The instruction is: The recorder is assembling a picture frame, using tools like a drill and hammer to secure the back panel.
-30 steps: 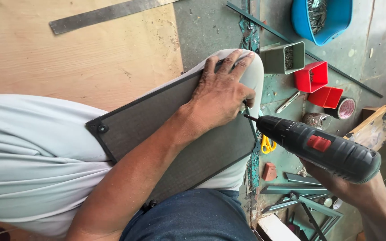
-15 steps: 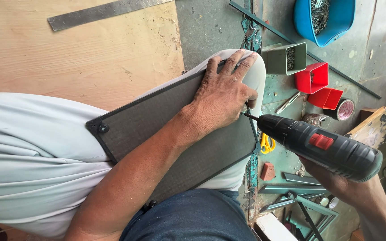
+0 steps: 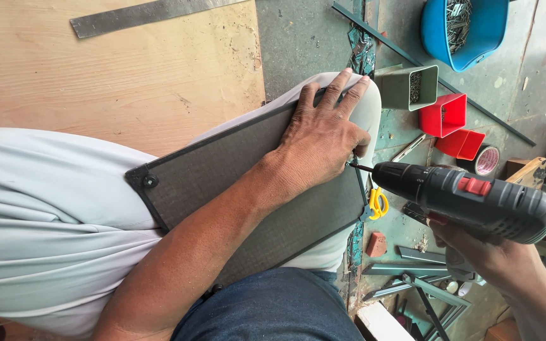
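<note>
On lap, drill (image 3: 475, 199) points left toward panel (image 3: 241, 183).

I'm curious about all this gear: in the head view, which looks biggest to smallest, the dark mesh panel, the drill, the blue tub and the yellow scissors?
1. Dark mesh panel
2. Drill
3. Blue tub, partly cut off and farther away, so unsure
4. Yellow scissors

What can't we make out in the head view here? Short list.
- Drill bit tip: hidden behind left hand thumb.
- Right hand grip and trigger finger: hidden under the drill body.
- Mesh panel middle: covered by the left forearm.
- Blue tub: cut off by the top edge.
- Grey bin contents: too small to identify.
</note>
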